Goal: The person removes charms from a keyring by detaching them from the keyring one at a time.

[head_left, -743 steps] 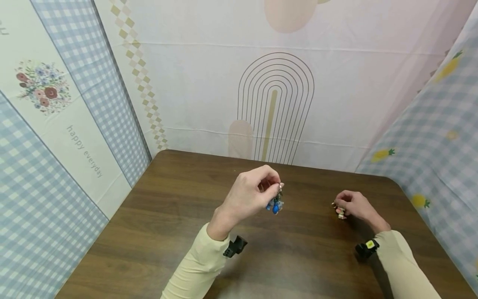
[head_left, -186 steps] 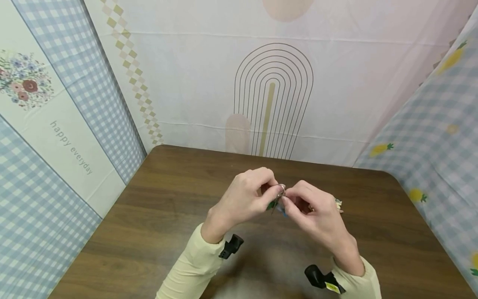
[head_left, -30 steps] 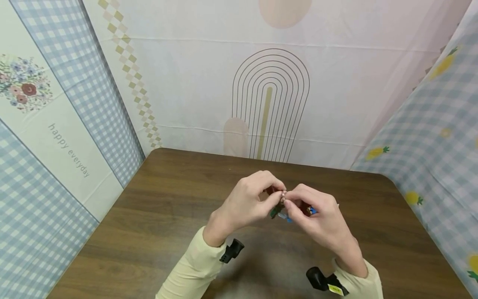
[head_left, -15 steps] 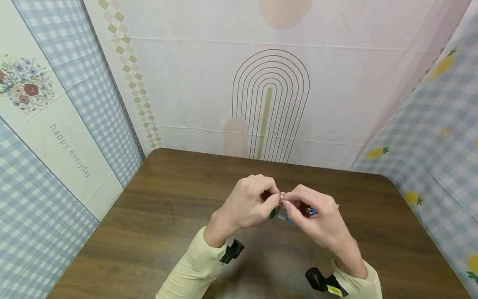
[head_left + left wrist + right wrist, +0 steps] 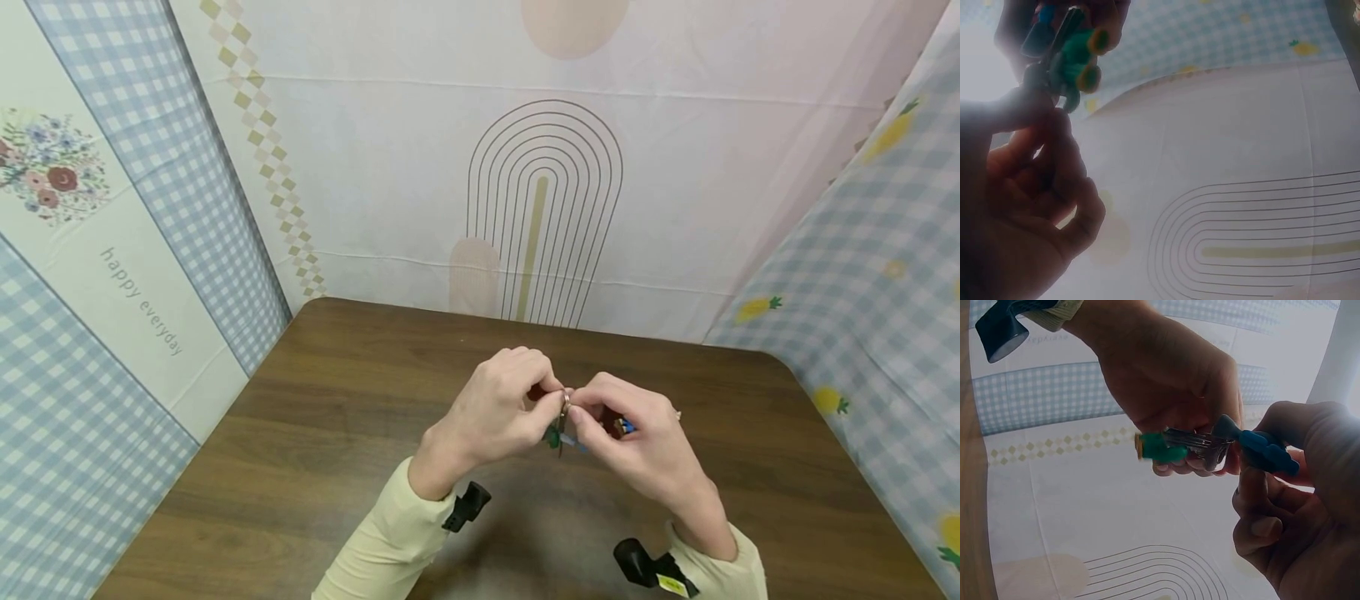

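Observation:
Above the table, my left hand [image 5: 487, 408] and right hand [image 5: 633, 425] meet fingertip to fingertip, both pinching a small metal key ring [image 5: 566, 403]. From the ring hangs a green figurine charm [image 5: 1154, 447] with yellowish ends, beside thin flat metal pieces [image 5: 1186, 439] that look like keys. A blue charm [image 5: 1269, 452] lies by my right thumb and fingers. In the left wrist view the green charm [image 5: 1079, 62] dangles past my fingertips. Within the curl of my right hand shows a small blue and yellow item [image 5: 625, 426], partly hidden.
A brown wooden table [image 5: 337, 400] spreads beneath the hands. Behind my right hand peeks the tip of a pale item [image 5: 678, 415], mostly hidden. Patterned cloths hang along the back [image 5: 375, 183] and both sides.
Far earlier the hands were apart, the right at a small pinkish charm on the table; since then they have come together at the ring. Over the last second the hands shift slightly and the hanging pieces swing.

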Action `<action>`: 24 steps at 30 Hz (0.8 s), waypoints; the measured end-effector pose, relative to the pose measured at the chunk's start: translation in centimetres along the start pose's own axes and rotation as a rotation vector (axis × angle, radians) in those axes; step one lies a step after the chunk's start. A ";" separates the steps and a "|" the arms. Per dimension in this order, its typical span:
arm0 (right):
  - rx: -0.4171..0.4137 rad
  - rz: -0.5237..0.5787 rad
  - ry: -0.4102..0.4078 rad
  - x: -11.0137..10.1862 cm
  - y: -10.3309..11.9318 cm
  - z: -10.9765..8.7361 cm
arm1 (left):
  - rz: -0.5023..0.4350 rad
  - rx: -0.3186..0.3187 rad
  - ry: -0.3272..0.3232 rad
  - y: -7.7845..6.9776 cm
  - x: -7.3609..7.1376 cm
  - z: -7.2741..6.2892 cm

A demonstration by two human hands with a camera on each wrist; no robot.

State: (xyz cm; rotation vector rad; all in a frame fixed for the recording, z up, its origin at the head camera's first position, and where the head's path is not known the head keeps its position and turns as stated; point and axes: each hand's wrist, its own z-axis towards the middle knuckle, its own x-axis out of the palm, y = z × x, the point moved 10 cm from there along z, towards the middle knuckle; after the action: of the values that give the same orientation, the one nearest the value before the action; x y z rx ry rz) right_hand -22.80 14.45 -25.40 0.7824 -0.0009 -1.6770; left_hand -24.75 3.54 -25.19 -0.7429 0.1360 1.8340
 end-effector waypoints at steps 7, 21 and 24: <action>0.000 0.022 0.004 -0.2 -0.5 0.2 | -0.010 -0.061 -0.007 0.7 0.3 0.2; -0.056 0.055 0.022 -0.6 -1.0 0.6 | -0.118 -0.144 0.051 2.0 1.5 0.7; -0.072 0.066 0.023 -0.8 -1.1 0.7 | -0.157 -0.179 0.083 2.3 1.9 0.8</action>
State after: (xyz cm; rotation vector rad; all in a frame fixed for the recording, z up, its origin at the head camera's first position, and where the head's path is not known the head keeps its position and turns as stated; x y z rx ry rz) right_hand -24.05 15.10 -24.89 0.7394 0.0486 -1.5967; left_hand -27.53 4.56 -26.18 -0.9290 -0.0337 1.6808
